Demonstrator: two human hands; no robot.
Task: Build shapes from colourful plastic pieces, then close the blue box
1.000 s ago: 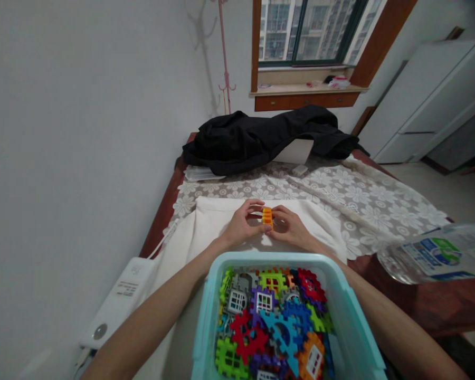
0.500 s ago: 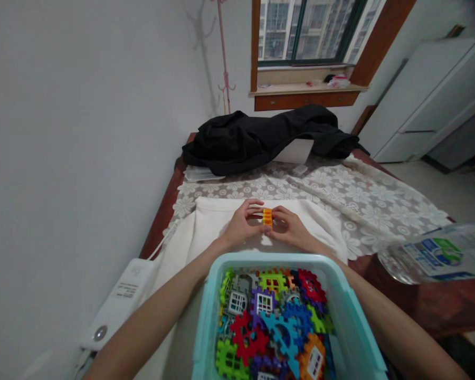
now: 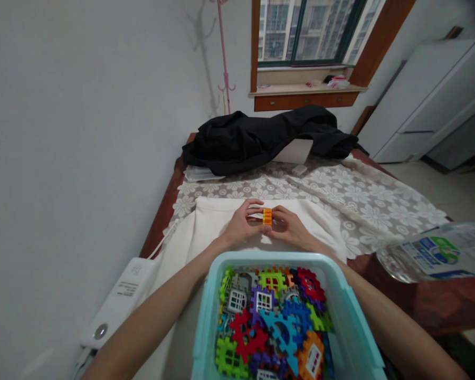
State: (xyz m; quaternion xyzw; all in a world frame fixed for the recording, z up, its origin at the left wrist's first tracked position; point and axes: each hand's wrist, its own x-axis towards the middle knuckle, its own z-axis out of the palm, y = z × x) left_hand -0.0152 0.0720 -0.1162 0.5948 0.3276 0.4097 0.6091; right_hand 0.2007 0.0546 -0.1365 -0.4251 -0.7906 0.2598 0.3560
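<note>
Just beyond the turquoise bin [image 3: 269,257], through the head view, I find the yellow-orange piece [image 3: 267,217] between two hands, over the white cloth [image 3: 211,214]. The left hand [image 3: 239,225] meets its yellow side, the right hand [image 3: 293,227] its orange side; I read the grip as a two-handed pinch, fingertips closed on it from both sides. Neither hand is nearer. The visible strip's long axis points toward and away from the bin; I cannot tell whether it stands upright or tilts. Toothed plastic pieces [image 3: 275,324] lie heaped inside the bin, between the two forearms.
</note>
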